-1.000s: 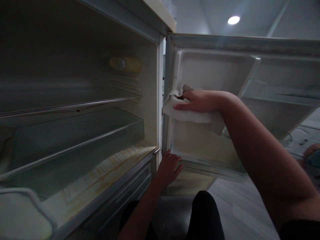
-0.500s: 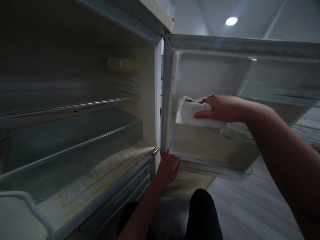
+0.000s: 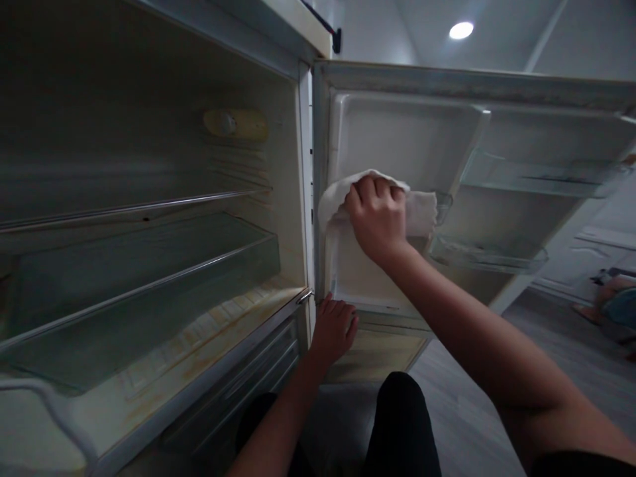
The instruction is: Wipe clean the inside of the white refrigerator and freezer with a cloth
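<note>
My right hand (image 3: pixel 376 217) is closed on a white cloth (image 3: pixel 420 211) and presses it against the inner face of the open fridge door (image 3: pixel 397 132), near the hinge side. My left hand (image 3: pixel 334 328) rests low on the fridge's front frame, fingers curled around the edge just below the door's bottom corner. The fridge's inside (image 3: pixel 149 218) is dim and bare of food, with glass shelves (image 3: pixel 149 278) and yellowed stains on the lower floor.
Clear door bins (image 3: pixel 489 255) stick out to the right of the cloth. A drawer front (image 3: pixel 238 391) sits below the fridge compartment. My dark-clothed knee (image 3: pixel 402 424) is at bottom centre. Another person's foot (image 3: pixel 613 298) shows on the grey floor at far right.
My right hand has swept the cloth left and a little up, from over the door bin to the door's hinge edge. My left hand has stayed on the frame.
</note>
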Motion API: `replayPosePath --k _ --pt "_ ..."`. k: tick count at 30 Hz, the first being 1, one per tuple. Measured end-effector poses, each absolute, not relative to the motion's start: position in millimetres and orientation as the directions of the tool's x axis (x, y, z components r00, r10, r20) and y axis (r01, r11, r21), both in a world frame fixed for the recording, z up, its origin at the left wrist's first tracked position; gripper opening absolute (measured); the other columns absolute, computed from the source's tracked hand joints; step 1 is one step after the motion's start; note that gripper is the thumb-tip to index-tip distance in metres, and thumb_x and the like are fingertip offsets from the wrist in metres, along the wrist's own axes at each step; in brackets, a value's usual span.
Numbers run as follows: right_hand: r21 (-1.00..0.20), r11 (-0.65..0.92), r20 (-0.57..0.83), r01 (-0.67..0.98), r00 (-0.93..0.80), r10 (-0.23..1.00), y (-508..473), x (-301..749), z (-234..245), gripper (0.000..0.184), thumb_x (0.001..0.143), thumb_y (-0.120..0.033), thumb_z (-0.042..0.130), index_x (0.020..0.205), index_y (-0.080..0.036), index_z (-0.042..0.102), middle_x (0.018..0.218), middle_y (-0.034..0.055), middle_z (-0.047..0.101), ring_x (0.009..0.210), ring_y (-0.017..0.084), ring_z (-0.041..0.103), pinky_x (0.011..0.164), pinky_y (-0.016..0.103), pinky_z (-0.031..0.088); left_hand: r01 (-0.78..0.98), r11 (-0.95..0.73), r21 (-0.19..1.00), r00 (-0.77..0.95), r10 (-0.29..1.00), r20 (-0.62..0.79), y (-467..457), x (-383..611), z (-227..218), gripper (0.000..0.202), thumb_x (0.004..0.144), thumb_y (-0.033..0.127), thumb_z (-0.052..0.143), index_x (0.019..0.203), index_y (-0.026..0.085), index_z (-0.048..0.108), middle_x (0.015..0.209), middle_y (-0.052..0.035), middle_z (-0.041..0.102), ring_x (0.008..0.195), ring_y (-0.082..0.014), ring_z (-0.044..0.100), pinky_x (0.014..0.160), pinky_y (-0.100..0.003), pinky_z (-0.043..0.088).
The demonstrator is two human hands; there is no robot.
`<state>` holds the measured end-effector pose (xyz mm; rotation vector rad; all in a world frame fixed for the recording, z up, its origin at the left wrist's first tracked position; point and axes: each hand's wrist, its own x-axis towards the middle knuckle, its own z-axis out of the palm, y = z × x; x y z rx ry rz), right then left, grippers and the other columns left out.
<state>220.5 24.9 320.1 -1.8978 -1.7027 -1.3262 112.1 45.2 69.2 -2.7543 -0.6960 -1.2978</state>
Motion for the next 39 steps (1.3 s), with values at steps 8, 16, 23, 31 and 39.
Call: replayPosePath --k 8,16,23,31,39 --pt "0.308 -0.209 0.829 0.928 -0.154 0.537 50.2 207.0 312.3 0.033 0.103 -0.018 0.033 0.124 -0.011 0.058 0.119 0.0211 0.061 0.106 0.030 0.055 0.088 0.047 0.045 0.397 -0.904 0.160 0.561 0.377 0.737 45.8 113.1 70.3 0.008 0.093 0.022 0.061 0.100 0.023 0.058 0.091 -0.0020 0.065 0.095 -0.0231 0.062 0.117 -0.051 0.039" --pt "0.303 -0.186 0.834 0.935 -0.166 0.526 50.0 209.1 310.5 0.031 0.102 -0.017 0.035 0.120 -0.013 0.059 0.115 0.0194 0.062 0.102 0.029 0.055 0.087 0.046 0.044 0.377 -0.911 0.167 0.563 0.369 0.739 47.8 109.8 67.2 0.009 0.095 0.021 0.059 0.104 0.023 0.057 0.094 -0.0018 0.066 0.096 -0.0222 0.062 0.117 -0.052 0.038" --pt "0.346 -0.229 0.778 0.910 -0.141 0.613 40.9 204.8 316.2 0.033 0.102 -0.021 0.035 0.126 -0.015 0.058 0.121 0.0202 0.060 0.105 0.031 0.055 0.087 0.046 0.044 0.353 -0.922 0.156 0.569 0.344 0.747 50.4 108.6 68.6 0.009 0.097 0.023 0.057 0.106 0.024 0.057 0.094 -0.0022 0.067 0.095 -0.0226 0.064 0.115 -0.052 0.040" --pt "0.343 -0.233 0.793 0.910 -0.148 0.591 40.3 204.8 314.8 0.036 0.102 -0.025 0.036 0.130 -0.015 0.056 0.120 0.0210 0.060 0.106 0.032 0.055 0.088 0.048 0.045 0.360 -0.920 0.152 0.587 0.351 0.730 50.7 108.2 68.4 0.008 0.097 0.023 0.057 0.105 0.024 0.058 0.093 -0.0020 0.068 0.095 -0.0220 0.063 0.115 -0.051 0.040" --pt "0.337 -0.232 0.813 0.912 -0.158 0.561 41.6 205.7 312.2 0.034 0.101 -0.024 0.038 0.127 -0.014 0.059 0.116 0.0206 0.061 0.104 0.031 0.055 0.087 0.047 0.045 0.359 -0.923 0.137 0.566 0.332 0.755 50.4 108.3 69.1 0.008 0.097 0.022 0.056 0.104 0.023 0.057 0.093 -0.0022 0.068 0.094 -0.0222 0.064 0.113 -0.051 0.042"
